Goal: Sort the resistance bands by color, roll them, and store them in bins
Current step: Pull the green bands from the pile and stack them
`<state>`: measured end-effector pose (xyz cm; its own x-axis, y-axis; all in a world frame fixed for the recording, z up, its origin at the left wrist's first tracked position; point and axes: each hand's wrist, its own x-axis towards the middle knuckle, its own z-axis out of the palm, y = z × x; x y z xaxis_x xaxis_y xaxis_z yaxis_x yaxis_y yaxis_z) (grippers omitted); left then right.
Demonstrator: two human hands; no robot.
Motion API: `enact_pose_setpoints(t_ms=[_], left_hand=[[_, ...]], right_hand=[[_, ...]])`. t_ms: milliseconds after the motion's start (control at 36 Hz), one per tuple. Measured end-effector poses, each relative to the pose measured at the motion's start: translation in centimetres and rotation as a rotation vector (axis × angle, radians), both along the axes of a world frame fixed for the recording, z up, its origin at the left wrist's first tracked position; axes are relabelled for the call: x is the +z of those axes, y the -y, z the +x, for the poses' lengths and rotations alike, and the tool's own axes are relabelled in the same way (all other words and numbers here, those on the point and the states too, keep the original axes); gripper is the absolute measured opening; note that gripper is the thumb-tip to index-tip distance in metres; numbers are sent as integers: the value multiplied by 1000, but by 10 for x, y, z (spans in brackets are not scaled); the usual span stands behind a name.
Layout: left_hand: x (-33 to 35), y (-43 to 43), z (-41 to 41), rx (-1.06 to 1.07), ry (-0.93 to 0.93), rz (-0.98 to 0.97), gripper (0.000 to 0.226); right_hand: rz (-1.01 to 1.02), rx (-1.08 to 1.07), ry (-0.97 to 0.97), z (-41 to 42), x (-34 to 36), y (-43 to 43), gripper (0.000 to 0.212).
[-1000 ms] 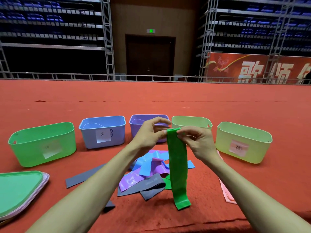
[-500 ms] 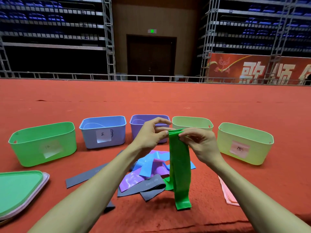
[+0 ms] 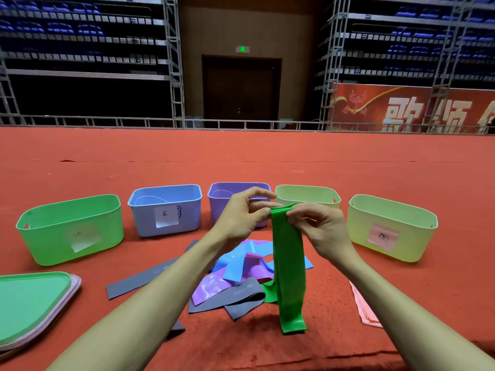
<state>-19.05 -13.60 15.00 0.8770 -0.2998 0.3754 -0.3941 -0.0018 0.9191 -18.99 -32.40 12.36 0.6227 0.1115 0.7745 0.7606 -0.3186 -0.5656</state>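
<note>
**Green band held at its top edge, ready to be rolled.** The left hand (image 3: 241, 218) pinches the left corner of the green resistance band (image 3: 290, 263) between thumb and curled fingers, with the index finger raised above. The right hand (image 3: 318, 228) pinches the right corner with thumb and fingertips. The band hangs straight down from both hands, and its lower end touches the red carpet (image 3: 267, 156) just in front of the mixed pile of bands (image 3: 235, 271) below the left wrist.

**Likely faults:**
- **Crooked roll:** the doubled, glossy layers may slide on each other if one hand turns ahead of the other.
- **Snagged tail:** as it rises, the trailing end could catch the green strip (image 3: 269, 290) at the pile's edge. Whether that strip is a separate band cannot be told.
- **Roll springing open:** the green bin (image 3: 67, 236) stands well to the left of the left hand, beyond the blue bin (image 3: 166, 210). A slack roll may spring open on the way across.
</note>
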Motion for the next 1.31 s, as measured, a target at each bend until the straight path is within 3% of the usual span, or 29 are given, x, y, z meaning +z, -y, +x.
enact_pose_setpoints(t_ms=[500,944,1306], left_hand=[[-5,0,-7,-2,79,25,23],[-13,7,-3,119,195,72,17],[-9,5,-2,93,200,75,28]], right_hand=[[2,-44,-45,-2,-1,-2,45],[33,-67,-89,-6,2,-6,35],[97,-63,-172,0,-1,-2,33]])
